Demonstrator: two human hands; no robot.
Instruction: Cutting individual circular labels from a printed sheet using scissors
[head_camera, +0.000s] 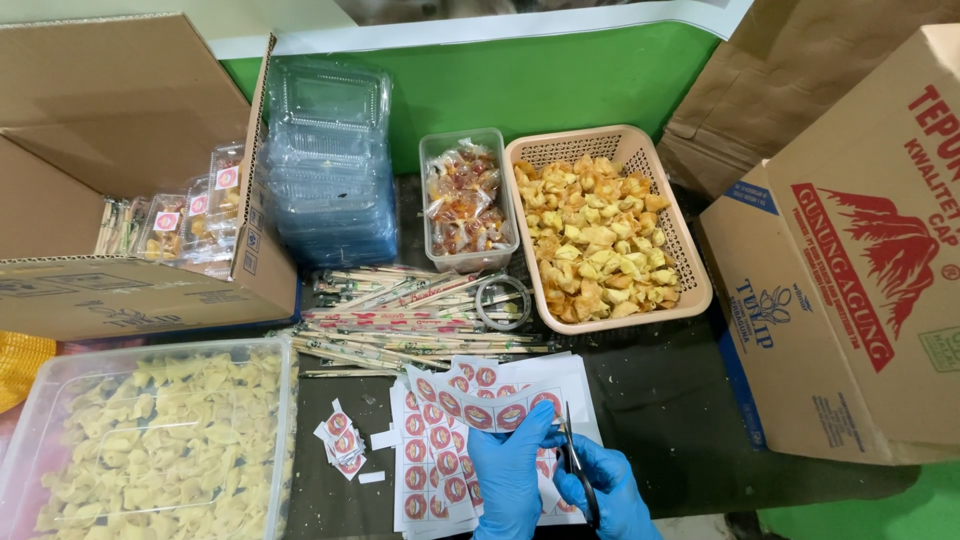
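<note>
Pinching a sticker strip (490, 415) in our left hand (510, 470) at the worktop's near edge, we feed it taut to black scissors (578, 470) gripped by our right hand (612, 490) (cut labels (340, 445) pile leftward).

Two gloved hands, left (508, 470) and right (610, 490), are working. One pair of scissors (578, 470) is showing. One basket (610, 228) and two clear tubs (150, 440) (465, 200) are holding food. Three cardboard boxes (120, 150) (860, 250) (790, 60) are standing around. One tape roll (502, 302) is lying among sticks too many to count.
</note>
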